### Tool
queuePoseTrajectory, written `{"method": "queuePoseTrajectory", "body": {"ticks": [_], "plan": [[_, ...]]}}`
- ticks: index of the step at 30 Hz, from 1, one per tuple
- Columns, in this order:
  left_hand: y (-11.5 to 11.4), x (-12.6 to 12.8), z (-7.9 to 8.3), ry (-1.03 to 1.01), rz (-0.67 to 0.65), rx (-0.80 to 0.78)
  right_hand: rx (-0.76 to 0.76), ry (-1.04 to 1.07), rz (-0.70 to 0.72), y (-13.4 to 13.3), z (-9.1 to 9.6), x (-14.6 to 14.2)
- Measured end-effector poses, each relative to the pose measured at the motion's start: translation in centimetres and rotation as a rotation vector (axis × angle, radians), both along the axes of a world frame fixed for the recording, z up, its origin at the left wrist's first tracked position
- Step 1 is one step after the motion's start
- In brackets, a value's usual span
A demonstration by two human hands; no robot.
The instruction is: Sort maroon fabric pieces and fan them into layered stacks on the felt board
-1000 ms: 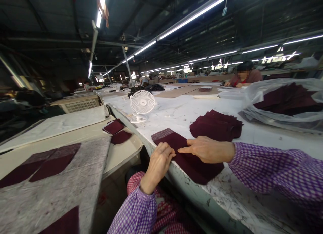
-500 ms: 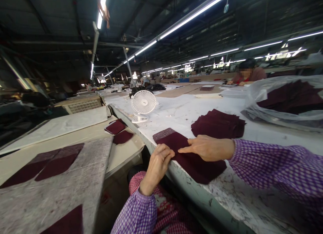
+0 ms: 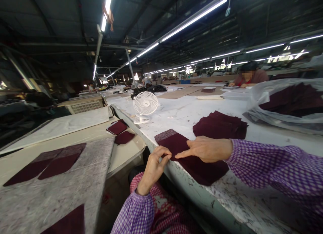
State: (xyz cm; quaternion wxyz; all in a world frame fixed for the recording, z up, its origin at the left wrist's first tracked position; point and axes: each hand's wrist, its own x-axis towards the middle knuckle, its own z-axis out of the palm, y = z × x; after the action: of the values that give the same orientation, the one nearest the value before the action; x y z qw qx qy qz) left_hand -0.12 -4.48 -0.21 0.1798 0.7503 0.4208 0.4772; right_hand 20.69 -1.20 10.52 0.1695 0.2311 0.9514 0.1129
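Observation:
A maroon fabric piece [image 3: 204, 170] with a speckled grey band at its far end lies flat along the near edge of the white-covered table. At its left edge, my left hand [image 3: 153, 165] pinches the cloth between thumb and forefinger; the exact grip is small and hard to see. My right hand [image 3: 208, 149] rests over the middle of the piece, forefinger stretched out and pressed down close to the left fingertips. Its other fingers are curled, and nothing shows in them. Just beyond sits a fanned stack of maroon pieces [image 3: 219, 124].
A white clip fan [image 3: 145, 103] stands on the table [image 3: 174, 109]. At right is a clear plastic bag [image 3: 254, 107] of maroon pieces. More maroon pieces [image 3: 60, 161] lie on a lower grey board [image 3: 75, 180] at left. A co-worker [image 3: 252, 75] leans over the table's far side.
My left fingertips have shifted slightly left and down along the fabric's edge, still pinched. My right forefinger has slid a little left toward them. The whole view has tilted slightly.

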Motion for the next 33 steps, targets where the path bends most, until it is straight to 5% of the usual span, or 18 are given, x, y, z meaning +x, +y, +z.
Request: {"method": "queuePoseTrajectory", "body": {"ticks": [13, 19, 23, 28, 33], "plan": [[-0.3, 1.5, 0.3, 0.149, 0.127, -0.031, -0.305, 0.397, -0.225, 3.6, -2.3, 1.6], [0.0, 1.4, 0.0, 0.162, 0.116, -0.028, -0.356, 0.511, -0.089, 4.5, -1.1, 2.1], [-0.3, 1.3, 0.1, 0.200, 0.161, 0.021, -0.470, 0.497, -0.156, 6.2, 0.5, 4.5], [-0.3, 2.6, 1.1, 0.253, 0.240, 0.128, -0.201, 0.572, -0.365, 9.5, 1.6, 9.5], [1.4, 5.6, 1.7, 0.465, 0.217, 0.138, 0.101, 0.467, -0.673, 10.9, 0.8, 11.8]]}}
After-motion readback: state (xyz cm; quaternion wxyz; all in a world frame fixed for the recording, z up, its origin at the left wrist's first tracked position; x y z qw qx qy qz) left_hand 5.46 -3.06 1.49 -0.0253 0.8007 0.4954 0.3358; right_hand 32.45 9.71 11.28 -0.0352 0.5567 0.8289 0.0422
